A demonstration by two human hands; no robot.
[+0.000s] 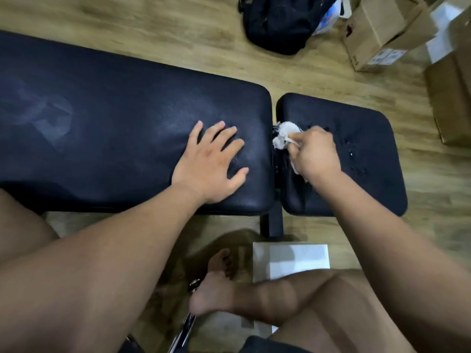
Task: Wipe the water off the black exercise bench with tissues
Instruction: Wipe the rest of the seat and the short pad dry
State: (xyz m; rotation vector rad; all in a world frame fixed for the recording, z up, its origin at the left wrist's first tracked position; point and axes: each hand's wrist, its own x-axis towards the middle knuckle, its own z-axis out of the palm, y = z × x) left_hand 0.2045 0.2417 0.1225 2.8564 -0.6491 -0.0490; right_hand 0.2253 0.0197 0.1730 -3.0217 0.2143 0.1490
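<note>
The black exercise bench (107,118) runs across the view as a long pad on the left and a short seat pad (369,138) on the right, with a narrow gap between them. My left hand (211,161) lies flat on the long pad near its right end, fingers spread. My right hand (316,154) grips a crumpled white tissue (284,135) and presses it at the gap, on the seat pad's left edge. Water drops (353,151) glisten on the seat pad right of my hand. A faint damp smear (46,115) shows on the long pad at far left.
A black backpack (280,24) lies on the wooden floor beyond the bench. Cardboard boxes (382,31) stand at the top right. A white box (290,258) sits on the floor below the bench, beside my bare foot (214,284) and bent legs.
</note>
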